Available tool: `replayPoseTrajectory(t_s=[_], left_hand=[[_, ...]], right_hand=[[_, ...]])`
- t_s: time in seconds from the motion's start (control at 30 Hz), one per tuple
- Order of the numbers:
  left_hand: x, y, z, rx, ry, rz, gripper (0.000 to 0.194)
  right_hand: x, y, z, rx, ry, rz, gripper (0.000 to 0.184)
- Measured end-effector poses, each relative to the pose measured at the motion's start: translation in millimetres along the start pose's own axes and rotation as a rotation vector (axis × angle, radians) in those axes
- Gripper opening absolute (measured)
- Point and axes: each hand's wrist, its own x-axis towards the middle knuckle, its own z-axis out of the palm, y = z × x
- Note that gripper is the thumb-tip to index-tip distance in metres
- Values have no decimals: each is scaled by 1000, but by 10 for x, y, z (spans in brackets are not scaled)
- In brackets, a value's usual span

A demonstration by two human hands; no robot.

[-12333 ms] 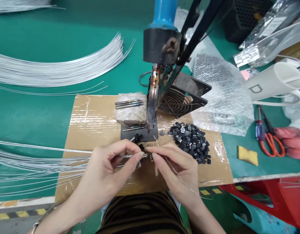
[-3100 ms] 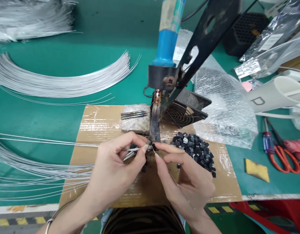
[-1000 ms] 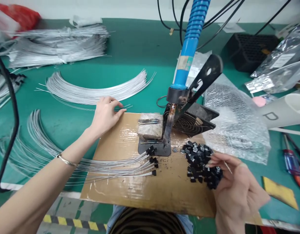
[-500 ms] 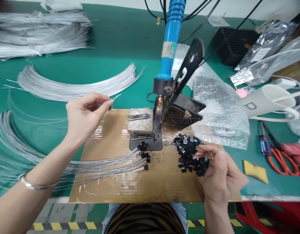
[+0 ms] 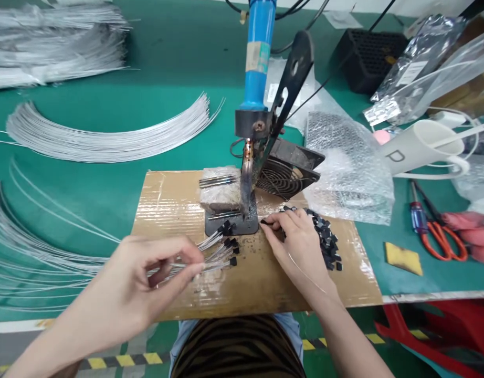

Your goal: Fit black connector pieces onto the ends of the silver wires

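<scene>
My left hand is closed in a pinch over the cardboard, in front of the wires with black ends. Two thin white wires run into it from the left; the ends at its fingertips are hard to make out. My right hand pinches a small black piece between thumb and forefinger, left of a pile of small black pieces. A thin silvery wire trails from that hand across its wrist. Between the hands lie finished-looking wires with black ends.
A blue-handled soldering iron stands in a holder above a pale block. Behind it sits a small black fan. White wire bundles lie left; bubble wrap, a mug, red-handled scissors and a yellow sponge lie right.
My left hand has come down and nearer to me, to the right. My right hand has moved left from beside the black pile and now pinches a black piece. The view has shifted slightly.
</scene>
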Motion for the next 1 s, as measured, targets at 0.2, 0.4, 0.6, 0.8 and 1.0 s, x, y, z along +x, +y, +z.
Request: replayPoseTrajectory(t_s=[0.2, 0.4, 0.6, 0.8, 1.0], left_hand=[[11, -8, 166, -145, -322, -70, 22], [30, -47, 274, -319, -610, -222, 21], [-78, 37, 390, -269, -449, -255, 19], [-185, 113, 434, -230, -354, -249, 14], [-186, 137, 446, -245, -327, -243, 15]], right_hand=[[-85, -12, -16, 73, 86, 85, 5], [-192, -95, -128, 297, 177, 246, 7], [-273, -151, -215, 426, 230, 337, 7], [-411, -142, -218, 559, 220, 393, 8], [-432, -214, -179, 634, 165, 386, 4]])
